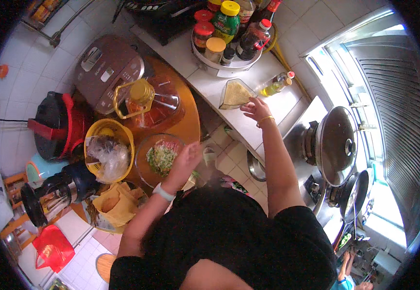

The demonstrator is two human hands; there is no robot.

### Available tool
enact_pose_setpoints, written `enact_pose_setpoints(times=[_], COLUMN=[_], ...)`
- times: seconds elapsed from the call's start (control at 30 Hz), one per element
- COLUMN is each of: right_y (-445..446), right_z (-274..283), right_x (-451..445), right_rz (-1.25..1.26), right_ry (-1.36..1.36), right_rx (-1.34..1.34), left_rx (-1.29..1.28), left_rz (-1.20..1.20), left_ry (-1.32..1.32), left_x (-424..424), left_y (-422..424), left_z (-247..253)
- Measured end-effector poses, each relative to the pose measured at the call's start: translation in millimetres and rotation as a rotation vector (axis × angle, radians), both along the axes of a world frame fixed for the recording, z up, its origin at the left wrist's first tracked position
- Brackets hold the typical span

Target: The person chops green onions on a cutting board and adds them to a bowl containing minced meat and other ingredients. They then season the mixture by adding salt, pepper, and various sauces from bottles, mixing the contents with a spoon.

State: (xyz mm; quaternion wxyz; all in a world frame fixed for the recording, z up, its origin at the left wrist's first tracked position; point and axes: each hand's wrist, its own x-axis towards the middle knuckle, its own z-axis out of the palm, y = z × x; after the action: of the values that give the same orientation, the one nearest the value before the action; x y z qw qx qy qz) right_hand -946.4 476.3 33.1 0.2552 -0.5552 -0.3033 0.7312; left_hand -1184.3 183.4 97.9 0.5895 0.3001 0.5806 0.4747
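My right hand is over the tiled counter, fingers apart, with its fingertips at the near right corner of a clear container of tan granular stuff. I cannot tell whether they touch it. A yellow bangle circles that wrist. My left hand, blurred and wearing a white wristband, hangs by the right rim of a clear glass bowl. Pink minced meat and chopped green and white vegetables lie in the bowl. Whether the left fingers hold anything is not clear.
Around the bowl on the wooden table stand a yellow basket with plastic bags, a large oil jug and a rice cooker. Small bottles and a seasoning tray are on the counter. A lidded pan sits right; another person is lower right.
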Motion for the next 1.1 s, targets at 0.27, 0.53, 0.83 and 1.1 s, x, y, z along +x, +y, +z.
enact_pose_setpoints(times=[0.27,0.53,0.83,1.1], right_y=[56,71,106,124], right_z=[-44,-52,-74,-68], right_x=[-2,-2,-19,-56], right_rz=[-0.089,-0.06,-0.137,-0.494], right_ry=[-0.053,-0.117,0.121,0.392], right_rx=[0.092,-0.013,-0.001,-0.13], left_rx=[-0.167,-0.199,-0.244,-0.239], left_rz=[0.049,0.261,0.27,0.367], left_ry=[0.093,0.016,0.081,0.005], left_x=[-21,-20,-17,-16], left_y=[-80,-107,-110,-107], left_z=[29,22,21,27])
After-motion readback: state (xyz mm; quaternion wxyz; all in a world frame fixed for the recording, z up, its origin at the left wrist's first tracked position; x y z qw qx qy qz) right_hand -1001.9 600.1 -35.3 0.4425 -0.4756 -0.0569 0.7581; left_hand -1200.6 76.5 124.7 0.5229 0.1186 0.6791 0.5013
